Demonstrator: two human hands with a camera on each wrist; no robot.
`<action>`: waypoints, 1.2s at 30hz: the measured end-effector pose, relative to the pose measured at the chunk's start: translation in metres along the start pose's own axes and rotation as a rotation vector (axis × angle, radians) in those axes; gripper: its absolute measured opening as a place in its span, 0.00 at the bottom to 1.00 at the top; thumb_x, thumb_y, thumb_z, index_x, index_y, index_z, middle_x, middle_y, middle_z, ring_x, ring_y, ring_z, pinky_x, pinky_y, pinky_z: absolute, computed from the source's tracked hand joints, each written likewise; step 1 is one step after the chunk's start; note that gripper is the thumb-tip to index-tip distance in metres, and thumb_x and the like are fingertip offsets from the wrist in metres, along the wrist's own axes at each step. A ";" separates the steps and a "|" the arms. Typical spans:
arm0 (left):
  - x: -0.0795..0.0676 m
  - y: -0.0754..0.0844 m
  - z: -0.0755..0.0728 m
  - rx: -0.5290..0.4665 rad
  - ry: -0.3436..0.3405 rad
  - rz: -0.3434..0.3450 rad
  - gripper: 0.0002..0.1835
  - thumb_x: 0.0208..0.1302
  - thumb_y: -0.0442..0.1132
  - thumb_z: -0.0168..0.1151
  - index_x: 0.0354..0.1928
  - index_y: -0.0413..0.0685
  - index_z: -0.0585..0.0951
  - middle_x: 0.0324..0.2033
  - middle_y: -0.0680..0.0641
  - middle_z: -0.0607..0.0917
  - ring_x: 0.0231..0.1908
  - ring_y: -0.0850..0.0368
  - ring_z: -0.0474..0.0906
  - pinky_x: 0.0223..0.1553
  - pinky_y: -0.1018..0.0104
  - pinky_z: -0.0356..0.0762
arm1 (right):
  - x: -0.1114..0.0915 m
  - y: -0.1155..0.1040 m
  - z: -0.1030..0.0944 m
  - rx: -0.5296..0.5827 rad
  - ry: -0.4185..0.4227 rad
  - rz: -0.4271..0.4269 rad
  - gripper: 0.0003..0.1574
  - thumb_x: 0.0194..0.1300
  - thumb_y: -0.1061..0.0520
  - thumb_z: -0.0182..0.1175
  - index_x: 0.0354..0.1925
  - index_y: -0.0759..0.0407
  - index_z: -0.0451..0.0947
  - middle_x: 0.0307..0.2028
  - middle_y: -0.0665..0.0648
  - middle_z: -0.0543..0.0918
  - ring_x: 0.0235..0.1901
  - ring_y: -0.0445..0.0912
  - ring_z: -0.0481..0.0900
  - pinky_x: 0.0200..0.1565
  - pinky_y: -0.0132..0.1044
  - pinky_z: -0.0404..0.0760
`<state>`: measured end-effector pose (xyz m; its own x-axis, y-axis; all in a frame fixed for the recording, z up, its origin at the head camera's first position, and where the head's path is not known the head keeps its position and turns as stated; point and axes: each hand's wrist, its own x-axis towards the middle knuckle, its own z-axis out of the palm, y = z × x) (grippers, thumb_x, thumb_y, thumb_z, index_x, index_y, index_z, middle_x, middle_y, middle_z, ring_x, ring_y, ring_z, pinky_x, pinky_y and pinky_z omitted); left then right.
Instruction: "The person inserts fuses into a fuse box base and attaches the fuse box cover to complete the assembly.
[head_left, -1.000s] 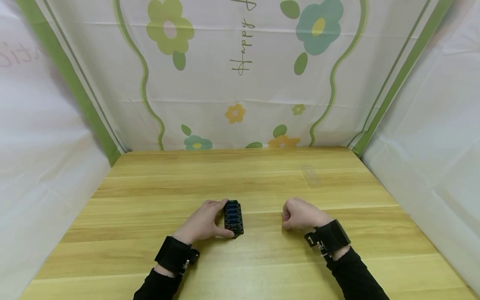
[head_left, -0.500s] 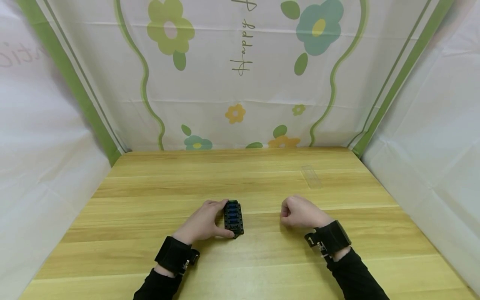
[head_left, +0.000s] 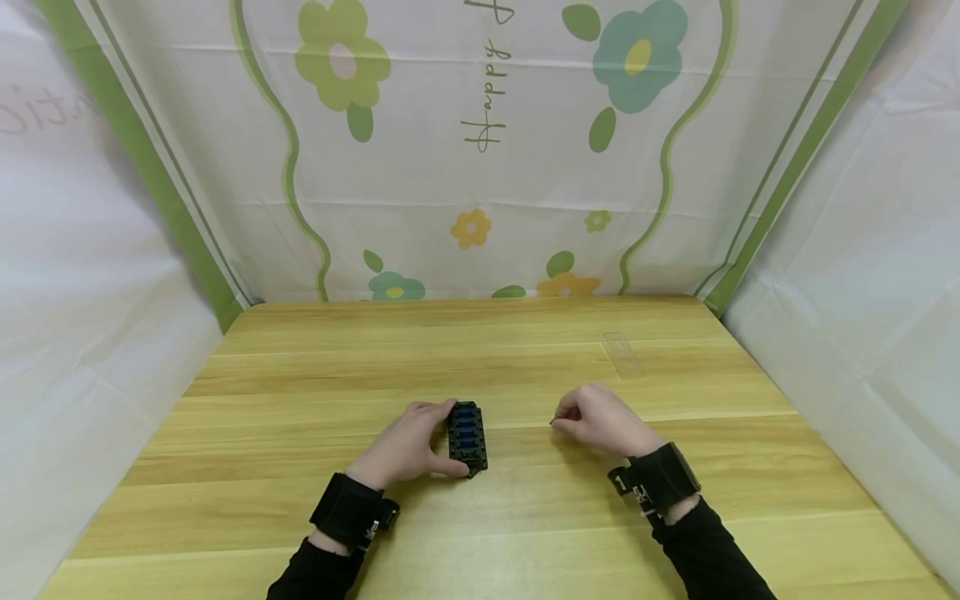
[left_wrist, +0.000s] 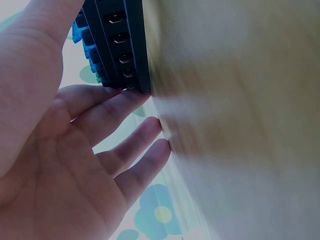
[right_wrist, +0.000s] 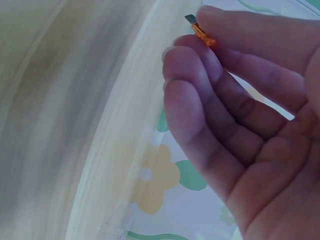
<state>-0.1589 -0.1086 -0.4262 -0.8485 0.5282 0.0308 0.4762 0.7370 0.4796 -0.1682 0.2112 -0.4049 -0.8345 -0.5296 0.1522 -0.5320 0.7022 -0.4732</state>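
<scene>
A narrow black block (head_left: 467, 437) with a row of blue pieces along its top lies on the table. Metal screws or nuts line its side in the left wrist view. My left hand (head_left: 405, 446) holds it lengthwise, thumb at the near end and fingers at the far end, with two fingertips resting on the tabletop. To the right of the block, my right hand (head_left: 600, 419) is over the table. Between its thumb and index fingertip it pinches a tiny orange piece (right_wrist: 203, 35) with a dark flat tip; the other fingers curl in below.
A clear thin rectangular plate (head_left: 622, 354) lies on the wooden table (head_left: 337, 350) at the back right. White cloth with printed flowers (head_left: 471, 227) hangs behind the table, and plain white cloth walls (head_left: 105, 333) close both sides.
My right hand has shifted a little left and away from me and turned, so the tip of the pinched piece now shows. The left hand and the block stay put.
</scene>
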 end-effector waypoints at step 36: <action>-0.001 0.002 -0.002 -0.012 -0.011 -0.008 0.56 0.45 0.66 0.69 0.72 0.43 0.60 0.64 0.43 0.68 0.64 0.45 0.60 0.60 0.54 0.61 | 0.003 -0.005 0.004 -0.051 0.074 0.012 0.03 0.61 0.58 0.64 0.31 0.55 0.84 0.27 0.43 0.80 0.24 0.34 0.74 0.28 0.28 0.75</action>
<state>-0.1570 -0.1084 -0.4234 -0.8499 0.5267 0.0171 0.4661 0.7362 0.4906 -0.1676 0.2039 -0.4051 -0.8482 -0.4859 0.2110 -0.5269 0.7328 -0.4305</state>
